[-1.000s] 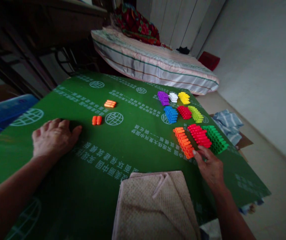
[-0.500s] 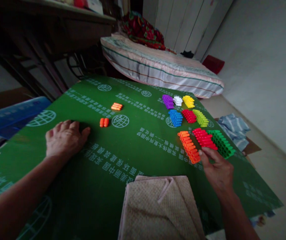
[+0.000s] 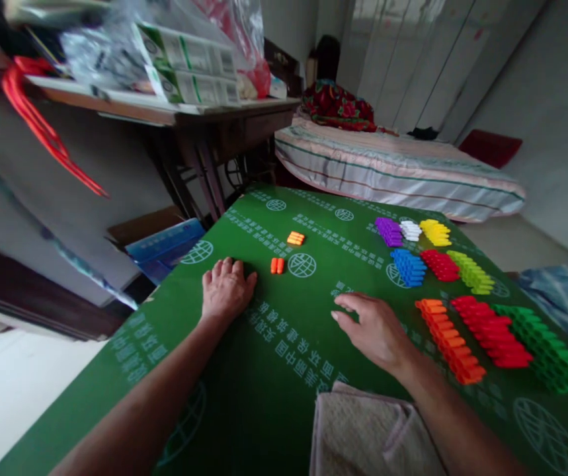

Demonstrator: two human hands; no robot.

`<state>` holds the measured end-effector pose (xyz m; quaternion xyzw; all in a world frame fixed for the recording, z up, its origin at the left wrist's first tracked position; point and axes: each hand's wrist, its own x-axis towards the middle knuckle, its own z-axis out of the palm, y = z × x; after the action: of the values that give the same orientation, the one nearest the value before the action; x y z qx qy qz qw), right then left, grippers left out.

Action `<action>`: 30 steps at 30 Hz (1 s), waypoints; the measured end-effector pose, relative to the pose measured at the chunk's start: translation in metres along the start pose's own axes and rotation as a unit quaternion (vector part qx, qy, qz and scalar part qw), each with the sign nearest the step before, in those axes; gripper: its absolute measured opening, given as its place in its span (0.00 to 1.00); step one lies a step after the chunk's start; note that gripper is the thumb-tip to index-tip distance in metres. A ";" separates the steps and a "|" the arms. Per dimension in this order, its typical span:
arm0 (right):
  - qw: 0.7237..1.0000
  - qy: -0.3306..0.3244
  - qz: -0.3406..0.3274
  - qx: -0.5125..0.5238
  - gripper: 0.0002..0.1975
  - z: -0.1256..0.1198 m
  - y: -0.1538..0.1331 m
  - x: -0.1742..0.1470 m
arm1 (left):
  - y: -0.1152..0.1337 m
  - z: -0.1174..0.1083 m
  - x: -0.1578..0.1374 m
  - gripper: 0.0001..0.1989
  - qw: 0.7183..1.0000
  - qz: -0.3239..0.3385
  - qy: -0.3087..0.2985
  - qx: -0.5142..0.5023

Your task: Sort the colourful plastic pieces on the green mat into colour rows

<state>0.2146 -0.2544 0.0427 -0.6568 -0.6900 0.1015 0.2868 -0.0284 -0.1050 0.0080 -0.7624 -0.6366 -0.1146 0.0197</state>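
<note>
My left hand point(image 3: 227, 291) rests flat on the green board point(image 3: 284, 344), fingers stretched and holding nothing. Just to its right lie two small orange plastic tubes point(image 3: 277, 266), and a little beyond them a small group of lighter orange tubes point(image 3: 295, 238). My right hand point(image 3: 375, 330) hovers over the middle of the board, thumb and forefinger apart with nothing visible between them. To its right is a slanted block of orange tubes point(image 3: 449, 340), with a red block point(image 3: 492, 330) and a green block point(image 3: 544, 347) beside it.
Farther back sit blue point(image 3: 407, 268), dark red point(image 3: 440, 264), lime point(image 3: 471, 272), purple point(image 3: 387, 231), white point(image 3: 410, 230) and yellow point(image 3: 435, 233) blocks. A folded beige cloth point(image 3: 367, 436) lies at the near edge. A cluttered wooden table point(image 3: 174, 118) and a bed point(image 3: 393, 162) stand behind.
My right hand has left the orange and red blocks and moved left over the board, its fingers now parted. My left hand stays flat. The view has turned left.
</note>
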 end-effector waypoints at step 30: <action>0.979 -0.115 0.088 -0.142 0.14 0.063 -0.032 0.150 | -0.002 -0.008 0.008 0.38 0.999 0.016 -0.025 0.031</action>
<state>0.1584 -0.0986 0.0476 -0.7328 -0.6652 0.1023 0.0997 -0.0306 -0.0980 0.0172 -0.7744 -0.6275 -0.0756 0.0296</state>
